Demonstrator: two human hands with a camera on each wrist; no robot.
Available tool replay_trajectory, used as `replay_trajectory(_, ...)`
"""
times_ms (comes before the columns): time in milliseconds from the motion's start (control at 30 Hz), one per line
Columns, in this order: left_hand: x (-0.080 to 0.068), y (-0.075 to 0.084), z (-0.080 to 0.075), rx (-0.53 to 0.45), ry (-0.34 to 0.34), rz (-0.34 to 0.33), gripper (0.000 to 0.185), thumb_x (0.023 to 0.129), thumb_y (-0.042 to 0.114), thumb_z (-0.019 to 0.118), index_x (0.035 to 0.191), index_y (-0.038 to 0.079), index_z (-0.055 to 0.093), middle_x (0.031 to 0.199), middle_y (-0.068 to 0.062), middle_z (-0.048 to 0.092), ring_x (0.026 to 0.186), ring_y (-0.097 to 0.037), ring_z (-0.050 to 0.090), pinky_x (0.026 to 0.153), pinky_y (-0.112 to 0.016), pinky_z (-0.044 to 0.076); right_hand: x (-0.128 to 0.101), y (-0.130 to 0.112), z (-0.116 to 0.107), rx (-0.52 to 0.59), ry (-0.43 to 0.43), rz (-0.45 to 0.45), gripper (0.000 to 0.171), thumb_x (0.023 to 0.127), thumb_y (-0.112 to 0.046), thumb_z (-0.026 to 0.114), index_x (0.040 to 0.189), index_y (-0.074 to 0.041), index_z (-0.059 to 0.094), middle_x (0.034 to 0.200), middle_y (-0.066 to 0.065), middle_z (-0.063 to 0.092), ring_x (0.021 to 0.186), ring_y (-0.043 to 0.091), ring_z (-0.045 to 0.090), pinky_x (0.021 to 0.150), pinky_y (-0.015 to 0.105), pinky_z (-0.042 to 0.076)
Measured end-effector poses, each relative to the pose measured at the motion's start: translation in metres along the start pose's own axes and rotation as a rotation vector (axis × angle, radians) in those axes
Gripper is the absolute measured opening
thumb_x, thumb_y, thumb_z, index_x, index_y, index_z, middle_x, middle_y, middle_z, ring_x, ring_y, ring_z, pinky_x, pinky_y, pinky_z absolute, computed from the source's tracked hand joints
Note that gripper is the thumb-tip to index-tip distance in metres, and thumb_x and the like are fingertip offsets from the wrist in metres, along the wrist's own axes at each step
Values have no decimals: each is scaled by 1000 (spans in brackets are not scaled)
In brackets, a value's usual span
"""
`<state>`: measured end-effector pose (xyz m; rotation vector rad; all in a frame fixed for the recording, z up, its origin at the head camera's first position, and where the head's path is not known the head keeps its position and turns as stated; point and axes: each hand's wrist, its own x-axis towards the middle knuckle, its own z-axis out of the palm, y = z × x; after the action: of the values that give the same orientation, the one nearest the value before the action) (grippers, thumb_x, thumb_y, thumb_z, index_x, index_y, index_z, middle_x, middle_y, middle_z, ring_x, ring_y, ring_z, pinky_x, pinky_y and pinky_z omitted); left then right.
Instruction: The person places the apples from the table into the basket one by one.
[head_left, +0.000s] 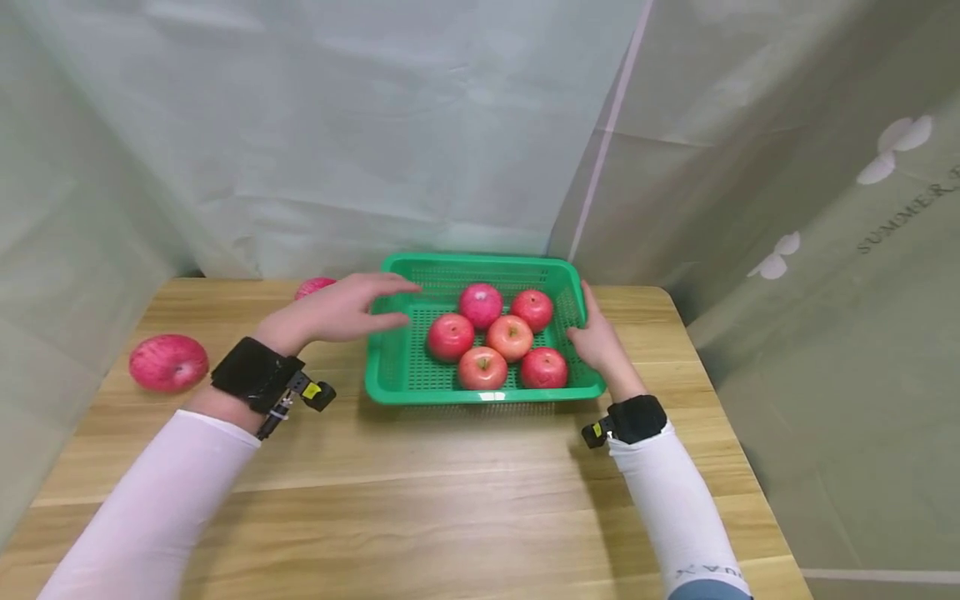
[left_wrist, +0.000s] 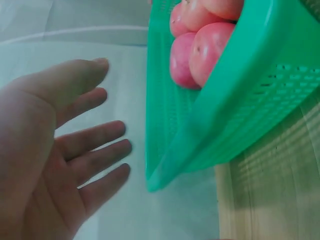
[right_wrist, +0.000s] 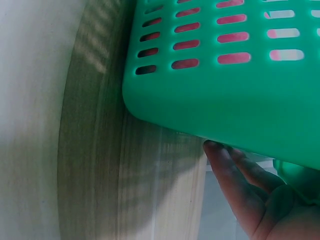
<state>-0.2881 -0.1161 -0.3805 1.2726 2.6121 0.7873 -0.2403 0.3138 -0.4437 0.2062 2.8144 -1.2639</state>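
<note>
Risk, judged: the green slotted basket (head_left: pixel 405 371) carries its load toward the right half, and only the right hand (head_left: pixel 600 342) is on it, fingers wrapped under the right wall. A one-sided lift could tip it and roll apples out.

Left hand (head_left: pixel 337 312) hovers over the basket's left rim, fingers spread flat and wide, holding nothing.

Basket sits mid-table toward the far edge. Contents: six red apples (head_left: pixel 510 337), packed touching.

Outside it: one apple (head_left: pixel 168 362) near the table's left edge, and another (head_left: pixel 313 286) partly hidden behind the left hand, near the far edge.
</note>
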Motion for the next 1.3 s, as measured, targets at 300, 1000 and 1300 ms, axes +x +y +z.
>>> replay_trajectory(300,-21,-12,-11,-26,197,-88,56,104,16,71,157,9,54,164,-17,44,128,-44,58,109,-61,44,-2,1,-6,-8,10,4,92,101,-6,53,174,-28,1,165,29,36,134,50,51,96,63,50)
replay_trajectory(1000,-66,-96,24,82,324,-209,87,78,6,92,153,-2,48,154,-41,33,137,-63,36,108,-81,30,-7,5,-6,6,8,18,90,102,-7,53,174,-28,1,167,28,34,139,51,48,102,68,48)
replay_trajectory(1300,-44,-99,30,261,233,-258,88,79,20,91,155,5,49,154,-35,34,141,-58,32,110,-78,25,-9,5,-7,4,14,23,91,102,-8,53,174,-28,2,166,29,36,136,51,50,99,67,49)
